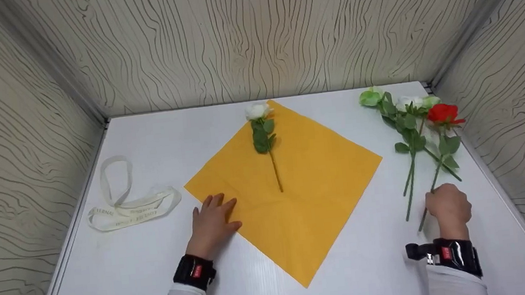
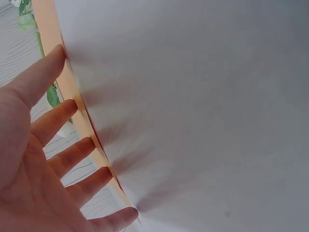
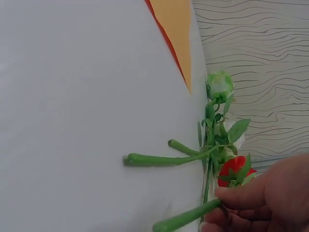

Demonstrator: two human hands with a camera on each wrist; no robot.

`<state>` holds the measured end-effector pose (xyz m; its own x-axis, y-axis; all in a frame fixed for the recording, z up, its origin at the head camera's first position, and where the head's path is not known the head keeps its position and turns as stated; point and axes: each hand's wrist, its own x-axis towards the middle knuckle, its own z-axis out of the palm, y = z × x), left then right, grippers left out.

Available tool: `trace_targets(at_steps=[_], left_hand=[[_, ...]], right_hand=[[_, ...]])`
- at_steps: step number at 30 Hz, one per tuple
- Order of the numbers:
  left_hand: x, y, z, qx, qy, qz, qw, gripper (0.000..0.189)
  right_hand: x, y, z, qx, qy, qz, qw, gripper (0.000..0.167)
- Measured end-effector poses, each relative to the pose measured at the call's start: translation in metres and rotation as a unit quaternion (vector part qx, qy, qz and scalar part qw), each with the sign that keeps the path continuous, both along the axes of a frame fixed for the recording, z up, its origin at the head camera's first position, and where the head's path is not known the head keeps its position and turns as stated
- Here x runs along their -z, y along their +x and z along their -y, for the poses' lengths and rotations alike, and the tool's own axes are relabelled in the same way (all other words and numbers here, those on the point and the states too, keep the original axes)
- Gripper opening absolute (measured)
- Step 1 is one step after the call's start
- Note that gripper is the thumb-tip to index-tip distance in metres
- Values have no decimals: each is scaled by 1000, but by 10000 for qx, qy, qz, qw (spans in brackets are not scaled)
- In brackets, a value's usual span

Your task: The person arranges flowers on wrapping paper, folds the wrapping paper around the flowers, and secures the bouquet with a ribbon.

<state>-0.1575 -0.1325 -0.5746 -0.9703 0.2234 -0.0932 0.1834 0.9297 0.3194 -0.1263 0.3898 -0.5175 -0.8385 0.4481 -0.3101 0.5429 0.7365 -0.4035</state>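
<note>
My right hand [image 1: 449, 204] pinches the green stem of a red rose [image 1: 443, 114] at the table's right side; in the right wrist view the thumb lies against that stem [image 3: 188, 216]. Beside it lie several more artificial flowers, among them a pale green rose [image 1: 371, 97] and a white one [image 1: 408, 102]. My left hand [image 1: 213, 223] rests with spread, straight fingers on the lower left edge of a yellow wrapping sheet [image 1: 316, 200]. In the left wrist view the fingertips touch the sheet's edge [image 2: 72, 79]. A white rose [image 1: 258, 111] lies across the sheet's upper part.
A cream ribbon with printed letters [image 1: 136, 210] lies looped at the left of the white table [image 1: 126, 286]. Wood-patterned panels [image 1: 252, 37] stand along the back and both sides. Both wrists wear black straps.
</note>
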Motion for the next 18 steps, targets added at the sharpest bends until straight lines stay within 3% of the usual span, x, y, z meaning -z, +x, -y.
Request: trace_targets(at_steps=[6, 13, 18], left_hand=[[2, 0, -1, -21, -8, -53, 10000, 61], [0, 1, -1, -24, 58, -26, 10000, 61], [-1, 0, -1, 34, -25, -96, 9999, 60]], right_hand=[[-6, -17, 18, -240, -320, -986, 9943, 38], [-13, -43, 54, -345, -889, -1417, 9853, 34], [-10, -64, 88, -703, -1141, -1669, 9768, 26]])
